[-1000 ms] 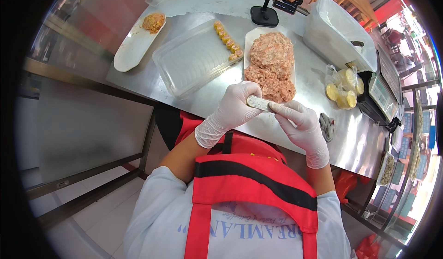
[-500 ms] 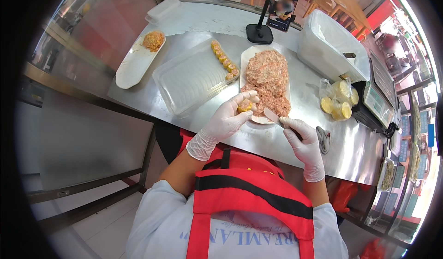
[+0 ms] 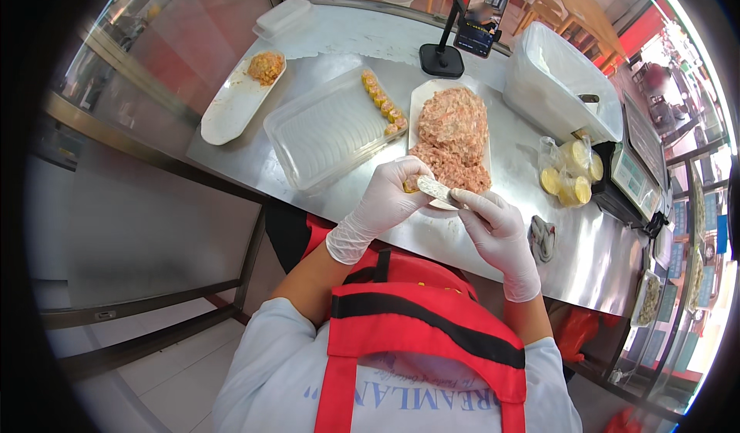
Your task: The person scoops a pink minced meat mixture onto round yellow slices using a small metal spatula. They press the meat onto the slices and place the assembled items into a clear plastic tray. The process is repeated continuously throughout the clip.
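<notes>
Both my hands wear thin white gloves. My left hand cups a small yellow dumpling wrapper at the near end of a white oval plate heaped with pink minced filling. My right hand holds a flat spatula whose tip rests on the wrapper. Beside the plate lies a clear plastic tray with a row of finished dumplings along its far right edge.
A steel counter holds a white oval dish with orange topping, a bag of yellow wrappers, a large white bin, a phone on a stand, a scale and a grey rag.
Between the earliest frame and half a second ago my hands went to the filling plate. Since then the spatula has come onto the wrapper in my left hand.
</notes>
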A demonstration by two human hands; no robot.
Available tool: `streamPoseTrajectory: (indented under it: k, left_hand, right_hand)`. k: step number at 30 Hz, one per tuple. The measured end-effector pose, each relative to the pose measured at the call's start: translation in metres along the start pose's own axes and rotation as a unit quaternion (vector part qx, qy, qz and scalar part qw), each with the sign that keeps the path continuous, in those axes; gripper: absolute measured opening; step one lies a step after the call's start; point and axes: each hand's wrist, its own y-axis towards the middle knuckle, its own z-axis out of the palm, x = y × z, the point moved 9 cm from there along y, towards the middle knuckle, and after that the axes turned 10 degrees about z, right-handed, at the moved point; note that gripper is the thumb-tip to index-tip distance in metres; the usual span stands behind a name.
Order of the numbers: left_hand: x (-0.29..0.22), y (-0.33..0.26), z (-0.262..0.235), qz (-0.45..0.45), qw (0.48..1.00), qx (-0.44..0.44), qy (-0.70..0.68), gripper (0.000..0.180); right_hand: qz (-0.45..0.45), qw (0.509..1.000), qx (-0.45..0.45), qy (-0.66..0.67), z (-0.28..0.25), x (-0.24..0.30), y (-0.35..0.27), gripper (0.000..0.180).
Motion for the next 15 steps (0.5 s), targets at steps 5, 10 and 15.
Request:
streamPoseTrajectory:
  k: [5, 10, 15]
  left_hand:
    - [-0.002, -0.002, -0.002, -0.071, 0.997, -0.006, 0.03, 0.019]
    - [-0.003, -0.005, -0.008, -0.026, 0.993, -0.005, 0.114, 0.019]
    - [0.001, -0.001, -0.006, -0.026, 0.997, -0.014, 0.077, 0.019]
  right_hand:
    - [-0.026, 0.998, -0.014, -0.06, 0.005, 0.007, 0.005, 0.023]
    - [-0.028, 0.996, 0.02, -0.085, 0.002, -0.003, 0.001, 0.024]
    - [-0.013, 0.999, 0.0, -0.047, -0.002, -0.005, 0.002, 0.023]
